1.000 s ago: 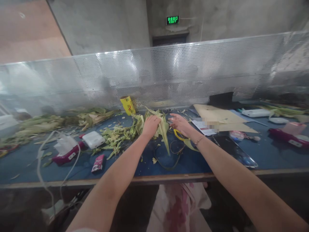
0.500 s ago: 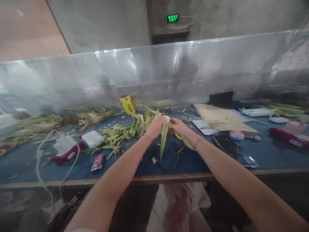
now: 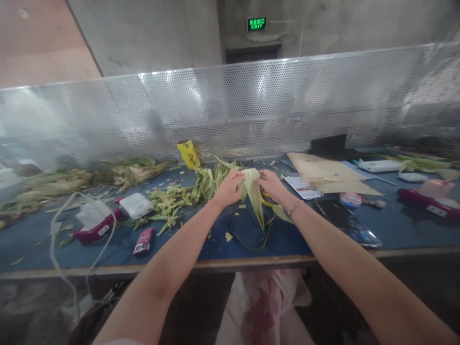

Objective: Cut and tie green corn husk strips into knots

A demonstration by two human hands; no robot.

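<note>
Between my two hands a pale green corn husk [image 3: 255, 194] is spread at its top, and its pointed end hangs down over the table. My left hand [image 3: 230, 189] pinches the husk's upper left edge. From the other side my right hand [image 3: 272, 184], with a bracelet at the wrist, grips the upper right edge; some of its fingertips are hidden behind the husk. Beneath it a thin dark green strip [image 3: 246, 247] lies curved on the blue table. A yellow ring-like thing [image 3: 265, 200] sits just under my right hand. Husk pieces [image 3: 206, 184] are heaped beside my left hand.
More husks [image 3: 136, 172] lie at the back left. Also on the table are a yellow packet [image 3: 188, 154], a white charger box [image 3: 136, 206], a pink pack [image 3: 143, 241], a purple power strip [image 3: 97, 229], a phone [image 3: 347, 223] and brown paper [image 3: 323, 167]. A perforated metal screen [image 3: 230, 110] stands behind.
The husk has turned and opened wider between my hands, its tip shifting to the right. My right hand has moved slightly right, away from my left hand.
</note>
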